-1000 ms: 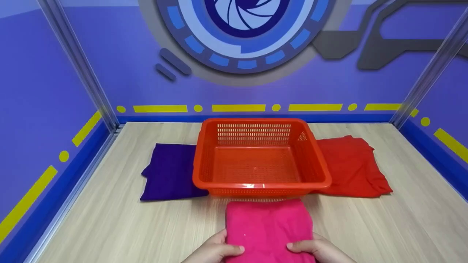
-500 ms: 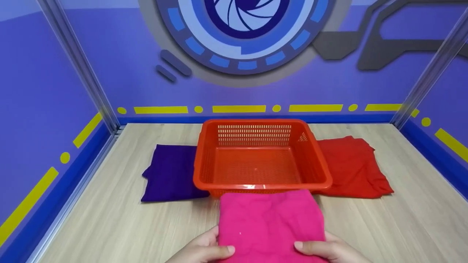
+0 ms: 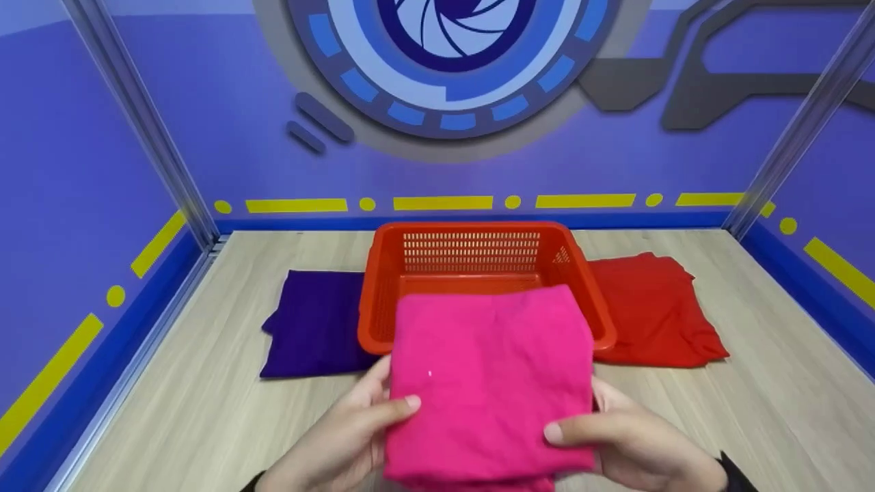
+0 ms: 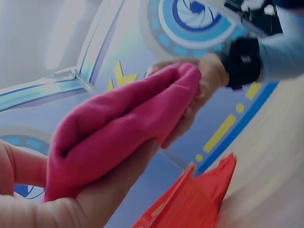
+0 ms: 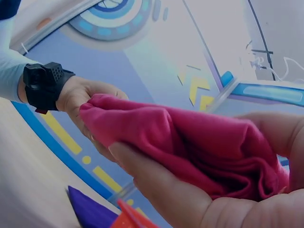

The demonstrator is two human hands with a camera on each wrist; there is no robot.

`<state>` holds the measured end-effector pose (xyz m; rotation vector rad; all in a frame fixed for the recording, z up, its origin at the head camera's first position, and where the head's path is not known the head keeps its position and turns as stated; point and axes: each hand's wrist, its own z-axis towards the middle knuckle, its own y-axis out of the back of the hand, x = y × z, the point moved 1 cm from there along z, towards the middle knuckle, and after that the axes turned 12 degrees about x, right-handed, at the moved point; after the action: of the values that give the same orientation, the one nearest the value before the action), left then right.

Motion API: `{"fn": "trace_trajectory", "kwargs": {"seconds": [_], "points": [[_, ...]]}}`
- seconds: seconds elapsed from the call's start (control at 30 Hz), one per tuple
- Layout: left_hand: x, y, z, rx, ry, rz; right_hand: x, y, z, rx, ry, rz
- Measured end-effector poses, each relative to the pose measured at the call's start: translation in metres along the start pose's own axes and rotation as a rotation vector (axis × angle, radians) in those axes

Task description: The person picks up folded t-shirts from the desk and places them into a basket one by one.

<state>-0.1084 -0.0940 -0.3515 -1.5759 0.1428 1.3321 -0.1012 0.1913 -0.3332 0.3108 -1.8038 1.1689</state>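
Head view: folded pink cloth [image 3: 489,383], held off the table, left hand [image 3: 342,437] pinching its 9 o'clock edge, right hand [image 3: 629,444] its 3 o'clock edge. Orange basket [image 3: 383,301] lies at 12 o'clock, partly under the cloth's far edge; both hands equally near.

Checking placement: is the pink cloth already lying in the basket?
No, both hands hold the pink cloth up in front of the orange basket.

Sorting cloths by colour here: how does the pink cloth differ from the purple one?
The pink cloth is held up off the table by the left hand and right hand, in front of the orange basket; the purple cloth lies flat on the table, left of the basket, untouched. Both look folded.
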Motion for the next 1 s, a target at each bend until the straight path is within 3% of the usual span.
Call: {"fn": "trace_trajectory", "kwargs": {"seconds": [0.17,0.33,0.53,0.7,0.8,1.0], "points": [[-0.007,0.005,0.015,-0.12,-0.014,0.087,0.016,0.016,0.016,-0.007,0.047,-0.045],[-0.017,0.012,0.034,-0.196,-0.019,0.177,0.033,0.033,0.028,-0.048,0.079,-0.07],[-0.027,0.031,0.061,-0.345,-0.019,0.333,0.048,0.054,0.045,-0.085,0.196,-0.1],[-0.031,0.047,0.081,-0.458,-0.001,0.361,0.056,0.066,0.06,-0.121,0.222,-0.09],[-0.033,0.054,0.089,-0.498,-0.001,0.398,0.06,0.072,0.068,-0.131,0.236,-0.086],[-0.033,0.064,0.102,-0.516,-0.008,0.477,0.065,0.084,0.08,-0.195,0.24,-0.063]]}}
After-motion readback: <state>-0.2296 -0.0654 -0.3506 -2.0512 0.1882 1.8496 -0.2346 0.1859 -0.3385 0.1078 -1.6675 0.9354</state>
